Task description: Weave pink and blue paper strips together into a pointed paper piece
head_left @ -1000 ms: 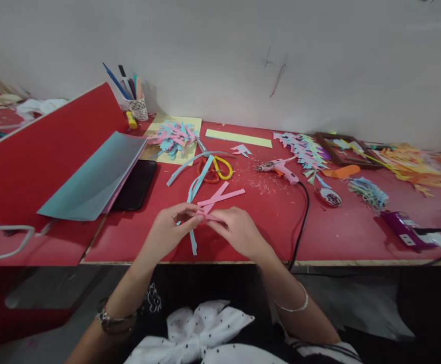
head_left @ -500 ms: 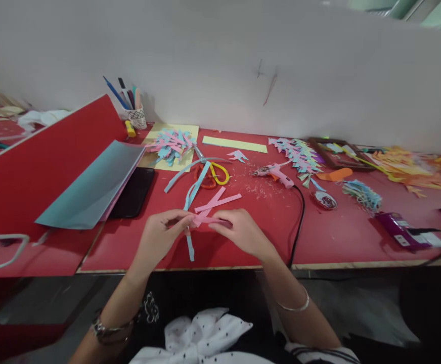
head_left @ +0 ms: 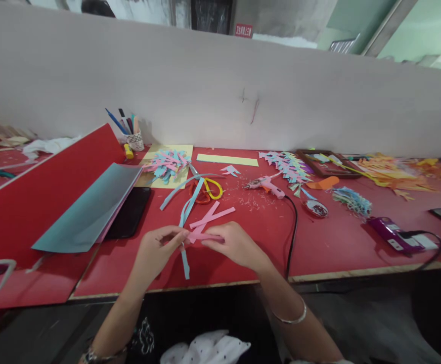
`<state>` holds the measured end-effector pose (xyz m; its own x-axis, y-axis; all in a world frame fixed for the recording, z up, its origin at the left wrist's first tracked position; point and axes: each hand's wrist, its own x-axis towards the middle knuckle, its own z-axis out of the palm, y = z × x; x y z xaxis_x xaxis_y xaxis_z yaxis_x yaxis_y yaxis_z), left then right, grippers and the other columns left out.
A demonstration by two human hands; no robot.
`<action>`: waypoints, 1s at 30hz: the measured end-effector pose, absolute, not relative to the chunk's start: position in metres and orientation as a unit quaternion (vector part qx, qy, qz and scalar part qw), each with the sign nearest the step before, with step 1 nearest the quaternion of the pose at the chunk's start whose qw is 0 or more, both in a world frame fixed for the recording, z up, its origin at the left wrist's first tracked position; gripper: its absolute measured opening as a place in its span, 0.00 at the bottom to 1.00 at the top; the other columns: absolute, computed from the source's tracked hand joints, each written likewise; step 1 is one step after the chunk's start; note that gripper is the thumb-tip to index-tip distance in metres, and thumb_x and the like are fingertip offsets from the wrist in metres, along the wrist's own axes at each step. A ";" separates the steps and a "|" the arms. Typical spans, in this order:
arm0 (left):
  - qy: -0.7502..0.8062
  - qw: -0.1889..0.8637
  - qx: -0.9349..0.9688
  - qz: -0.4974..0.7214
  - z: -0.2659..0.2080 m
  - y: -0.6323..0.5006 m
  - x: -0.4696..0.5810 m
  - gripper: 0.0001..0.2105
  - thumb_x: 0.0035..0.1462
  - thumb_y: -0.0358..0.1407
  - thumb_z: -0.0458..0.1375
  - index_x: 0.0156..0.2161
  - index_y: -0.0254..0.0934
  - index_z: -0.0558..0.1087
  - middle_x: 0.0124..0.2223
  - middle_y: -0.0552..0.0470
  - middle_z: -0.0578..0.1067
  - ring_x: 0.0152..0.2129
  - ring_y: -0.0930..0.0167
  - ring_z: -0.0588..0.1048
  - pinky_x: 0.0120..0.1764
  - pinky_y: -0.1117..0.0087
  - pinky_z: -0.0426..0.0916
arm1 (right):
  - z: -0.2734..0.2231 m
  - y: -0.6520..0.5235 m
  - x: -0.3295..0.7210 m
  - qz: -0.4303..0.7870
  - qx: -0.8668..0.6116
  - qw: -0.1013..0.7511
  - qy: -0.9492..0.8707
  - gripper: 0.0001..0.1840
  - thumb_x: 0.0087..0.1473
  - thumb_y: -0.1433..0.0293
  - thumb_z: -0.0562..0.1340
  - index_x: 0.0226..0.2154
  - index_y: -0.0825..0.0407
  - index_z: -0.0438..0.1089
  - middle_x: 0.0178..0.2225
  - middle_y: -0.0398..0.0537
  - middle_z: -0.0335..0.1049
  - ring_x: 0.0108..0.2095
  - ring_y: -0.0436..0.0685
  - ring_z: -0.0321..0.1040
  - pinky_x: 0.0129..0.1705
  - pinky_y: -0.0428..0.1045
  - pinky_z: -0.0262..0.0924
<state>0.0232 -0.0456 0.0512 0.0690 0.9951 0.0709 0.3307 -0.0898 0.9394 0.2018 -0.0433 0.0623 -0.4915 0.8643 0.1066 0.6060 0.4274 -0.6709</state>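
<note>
Between my two hands stretches a pink paper strip (head_left: 204, 236). My left hand (head_left: 162, 247) pinches its left end between thumb and fingers. My right hand (head_left: 235, 245) is closed on its right end, the fingers partly hiding it. Just beyond lie crossed loose pink strips (head_left: 213, 216) on the red tabletop. Blue paper strips (head_left: 192, 199) run from beside my left hand towards the scissors (head_left: 213, 188), which have one yellow and one red handle. A blue strip end (head_left: 185, 265) sticks out below my left fingers.
A pile of pink and blue cut paper (head_left: 168, 164) rests on a yellow sheet (head_left: 156, 151). To the right are a pink glue gun (head_left: 268, 186) with its black cord and a fringed paper piece (head_left: 288, 168). At left, blue sheets (head_left: 91, 212) overlap a black tablet-like object (head_left: 129, 217).
The view has tilted up, so the table sits lower in the picture and more background shows above the partition. Both hands keep hold of the pink strip, with little other movement.
</note>
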 end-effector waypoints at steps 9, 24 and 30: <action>0.586 0.362 0.586 0.427 0.059 -0.048 0.023 0.11 0.36 0.43 0.56 0.17 0.38 0.72 0.13 0.55 0.70 0.15 0.72 0.68 0.23 0.75 0.65 | 0.061 -0.043 0.211 0.289 -0.452 0.244 -0.808 0.10 0.50 0.69 0.57 0.25 0.56 0.72 0.19 0.39 0.65 0.20 0.44 0.54 0.23 0.41 0.45; 0.599 0.352 0.580 0.425 0.056 -0.047 0.010 0.11 0.39 0.43 0.55 0.20 0.37 0.73 0.16 0.55 0.73 0.18 0.71 0.71 0.25 0.76 0.66 | 0.055 -0.038 0.237 0.450 -0.497 0.332 -0.664 0.11 0.46 0.66 0.59 0.19 0.55 0.63 0.15 0.38 0.62 0.15 0.44 0.57 0.19 0.41 0.51; 0.593 0.367 0.569 0.436 0.054 -0.046 0.010 0.11 0.37 0.44 0.57 0.20 0.37 0.73 0.17 0.54 0.74 0.19 0.70 0.72 0.27 0.74 0.68 | 0.048 -0.037 0.241 0.481 -0.483 0.440 -0.585 0.13 0.43 0.63 0.61 0.18 0.54 0.63 0.18 0.42 0.68 0.17 0.46 0.63 0.24 0.44 0.59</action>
<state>0.0098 -0.0464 0.0542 -0.0835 0.9947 0.0596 0.3549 -0.0262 0.9345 0.2411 -0.0367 0.0476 -0.1461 0.9880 0.0500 0.1422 0.0710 -0.9873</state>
